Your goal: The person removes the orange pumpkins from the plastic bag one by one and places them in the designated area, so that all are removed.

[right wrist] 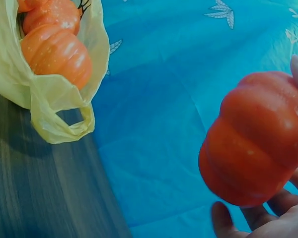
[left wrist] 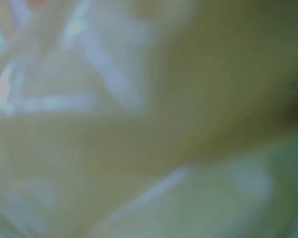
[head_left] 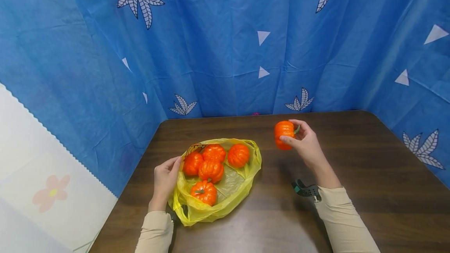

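Note:
A yellow plastic bag (head_left: 232, 190) lies with its mouth spread wide on the table, several small orange pumpkins (head_left: 211, 171) inside it. My left hand (head_left: 164, 179) pinches the bag's left rim between thumb and fingers. Up and to the right of the bag, my right hand (head_left: 307, 143) holds another orange pumpkin (head_left: 283, 134) above the table, its green stem toward the palm. The right wrist view shows this pumpkin (right wrist: 256, 141) in the fingers, with the bag's handle loop (right wrist: 64, 131) at the left. Blurred yellow plastic (left wrist: 139, 139) fills the left wrist view.
The dark wooden table (head_left: 369, 159) extends to the right of the right arm. A blue patterned curtain (head_left: 228, 50) hangs along its back and sides. A black strap (head_left: 305, 189) with a green patch sits at the right wrist. White cloth (head_left: 45, 159) with a flower print is at the left.

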The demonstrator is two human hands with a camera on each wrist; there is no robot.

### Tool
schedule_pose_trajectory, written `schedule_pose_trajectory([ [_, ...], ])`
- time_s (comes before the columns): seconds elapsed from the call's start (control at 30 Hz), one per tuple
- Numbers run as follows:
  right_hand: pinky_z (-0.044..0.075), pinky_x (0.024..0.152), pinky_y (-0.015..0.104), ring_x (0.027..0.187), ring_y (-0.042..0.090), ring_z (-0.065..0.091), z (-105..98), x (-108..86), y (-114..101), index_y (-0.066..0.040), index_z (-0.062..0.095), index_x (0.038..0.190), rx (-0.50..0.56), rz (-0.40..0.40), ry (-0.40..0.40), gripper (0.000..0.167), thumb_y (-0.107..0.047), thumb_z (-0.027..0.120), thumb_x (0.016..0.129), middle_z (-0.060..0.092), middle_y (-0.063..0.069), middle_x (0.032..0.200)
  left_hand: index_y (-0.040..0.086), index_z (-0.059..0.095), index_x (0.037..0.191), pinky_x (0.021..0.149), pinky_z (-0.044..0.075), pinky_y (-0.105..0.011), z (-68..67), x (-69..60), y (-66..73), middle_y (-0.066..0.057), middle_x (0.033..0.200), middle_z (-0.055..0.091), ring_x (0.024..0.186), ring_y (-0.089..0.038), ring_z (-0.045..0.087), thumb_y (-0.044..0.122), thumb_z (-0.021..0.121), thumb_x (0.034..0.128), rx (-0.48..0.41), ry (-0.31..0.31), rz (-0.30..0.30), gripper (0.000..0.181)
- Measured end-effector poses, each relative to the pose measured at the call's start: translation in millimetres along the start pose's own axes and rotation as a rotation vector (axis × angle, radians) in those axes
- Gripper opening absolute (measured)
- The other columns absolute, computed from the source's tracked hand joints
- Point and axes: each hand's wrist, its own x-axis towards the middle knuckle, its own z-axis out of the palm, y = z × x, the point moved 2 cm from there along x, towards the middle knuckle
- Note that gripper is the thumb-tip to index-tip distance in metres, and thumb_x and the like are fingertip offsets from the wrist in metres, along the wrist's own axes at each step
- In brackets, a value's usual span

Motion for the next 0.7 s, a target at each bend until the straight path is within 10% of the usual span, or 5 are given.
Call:
schedule_pose_trajectory([
  [0.53, 0.049, 0.083, 0.009, 0.125, 0.036, 0.047, -6.4, 9.2, 19.6, -0.011, 0.035, 0.153, -0.138, 0.082, -0.026, 0.077, -0.031, 0.075, 0.091, 0.044, 0.022, 0.145, 0.001, 0.077, 0.108, 0.076, 0.048, 0.0, -0.2, -0.2, -1.6, -0.016, 0.105, 0.077, 0.095, -0.03, 0.072, 0.019, 0.067, 0.0971, -0.003, -0.016, -0.039, 0.023],
  [0.7, 0.05, 0.1, 0.03, 0.127, 0.038, 0.045, -6.5, 9.8, 24.4, -0.004, 0.034, 0.149, -0.169, 0.107, 0.011, 0.077, -0.031, 0.076, 0.09, 0.042, 0.023, 0.147, 0.0, 0.077, 0.106, 0.079, 0.046, 0.001, -0.1, 0.2, -1.3, -0.016, 0.104, 0.077, 0.097, -0.03, 0.072, 0.017, 0.068, 0.0964, 0.004, -0.005, -0.012, 0.022],
])
